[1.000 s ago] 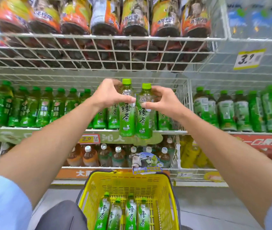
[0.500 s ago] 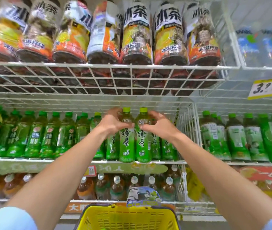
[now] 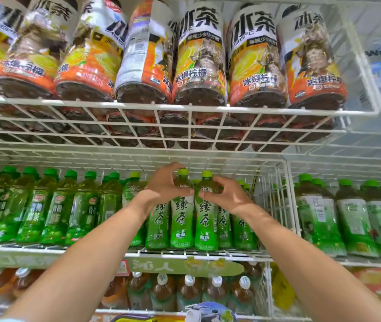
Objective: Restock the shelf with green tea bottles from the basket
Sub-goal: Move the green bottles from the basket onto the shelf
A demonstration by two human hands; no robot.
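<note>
**Two tea bottles at the shelf front, one in each hand**

The left hand [image 3: 164,188] curls round the shoulder of the left green tea bottle [image 3: 182,223], a slim clear plastic bottle with a lime screw cap and a glossy green wrap. Its fingers cover the top of the label. The right hand [image 3: 229,196] pinches the shoulder of the right green tea bottle [image 3: 206,225], which is of the same make. The two bottles stand upright side by side at the front of the white wire shelf [image 3: 231,254]. The shelf's front rail hides their bases, so I cannot tell whether they rest fully on it. Matching bottles behind them are mostly hidden.

The darker green bottles [image 3: 57,210] to the left are blurred and their labels are hard to read. Above, fat ribbed iced tea bottles [image 3: 198,56] stand on a wire grid, their tops cut off. Only a yellow sliver of the plastic basket [image 3: 134,320] shows at the bottom edge.
</note>
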